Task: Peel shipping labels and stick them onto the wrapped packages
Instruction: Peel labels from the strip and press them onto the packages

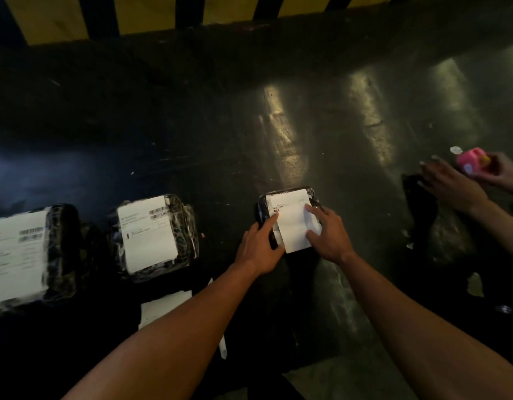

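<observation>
The shipping label (pixel 291 223) lies on the wrapped package (pixel 287 197), long axis running away from the person, directly under both hands. Left hand (pixel 261 243) presses its left edge with straight fingers; right hand (pixel 329 235) presses the right. Two labelled packages (pixel 154 232) sit left on the dark floor (pixel 191 125).

Dark, perhaps concrete floor (pixel 307 125); striped barrier (pixel 151 13).

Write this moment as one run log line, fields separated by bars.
step: pressing label onto wrapped package | left hand: flat on label | right hand: flat on label | labelled packages at left: two
</observation>
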